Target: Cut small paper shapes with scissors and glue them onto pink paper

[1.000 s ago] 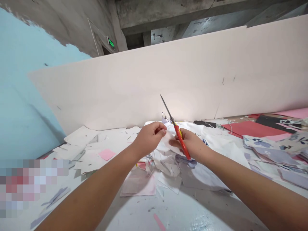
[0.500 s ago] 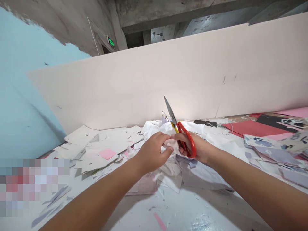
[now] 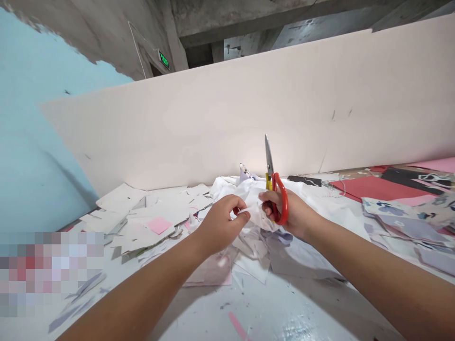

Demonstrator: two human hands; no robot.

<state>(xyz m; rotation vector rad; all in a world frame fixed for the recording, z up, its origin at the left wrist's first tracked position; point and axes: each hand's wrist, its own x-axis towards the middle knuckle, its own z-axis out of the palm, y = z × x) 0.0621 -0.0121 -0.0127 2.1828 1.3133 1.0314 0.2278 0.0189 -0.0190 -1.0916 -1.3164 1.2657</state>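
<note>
Between thumb and fingers, my left hand pinches an edge of white cloth over the middle of the table. My right hand is closed round red-handled scissors, whose blades point up and away from the cloth. The fingertips of that hand are also close to the white cloth; whether they grip it I cannot tell. More of the white fabric lies bunched behind and below both hands, over pale paper or cloth pieces.
White sheets with a pink square lie to the left. On the right are red sheets, black pieces and a stack of floral scraps. A pale board stands along the table's back. A pink strip lies in front.
My right hand has moved slightly right, away from my left hand, and the scissors have swung more upright. The white cloth now shows stretched between the hands.
</note>
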